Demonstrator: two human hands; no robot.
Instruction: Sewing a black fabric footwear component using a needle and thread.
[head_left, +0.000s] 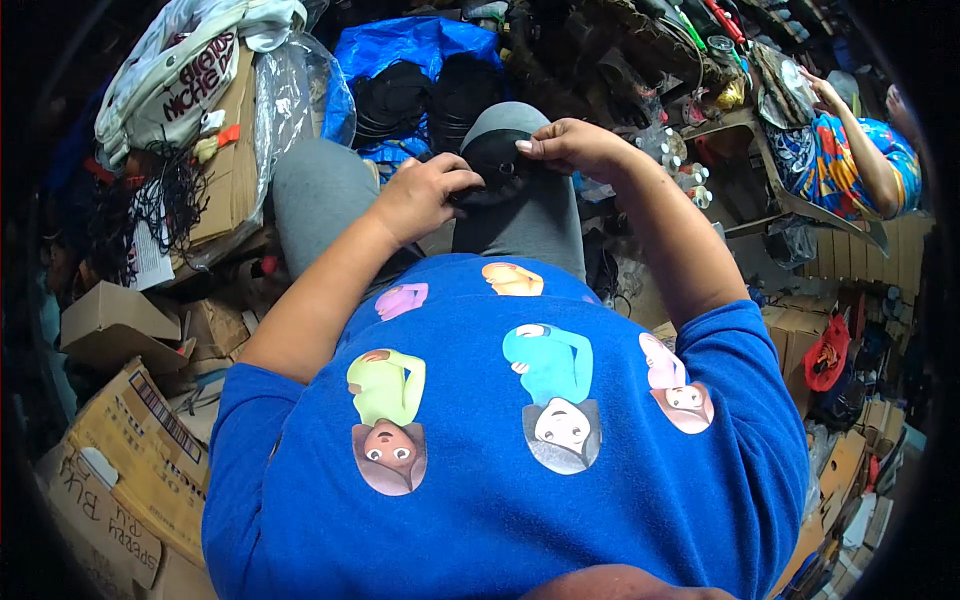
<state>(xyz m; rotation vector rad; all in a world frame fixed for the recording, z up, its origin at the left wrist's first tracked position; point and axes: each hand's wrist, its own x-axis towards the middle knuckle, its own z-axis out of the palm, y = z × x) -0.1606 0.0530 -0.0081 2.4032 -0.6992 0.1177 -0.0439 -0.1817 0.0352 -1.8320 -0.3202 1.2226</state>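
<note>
A black round flat piece (492,152) rests over my right knee, its kind not clear. My right hand (580,148) pinches its right edge, the thumb lying on top. At its lower left side my left hand (425,196) has its fingers curled closed on the edge, the fingertips partly hidden. A small ring-like detail shows dark near the piece's lower part. Just beyond my knees, stacks of similar black round pieces (393,101) sit on a blue plastic sheet (365,45).
To the left are a cardboard stack (222,160), black cords (165,215), a white printed cloth bag (190,80) and an open carton (120,325). Small bottles (690,180) stand right of my knee. Another person in a colourful shirt (835,165) sits at the far right.
</note>
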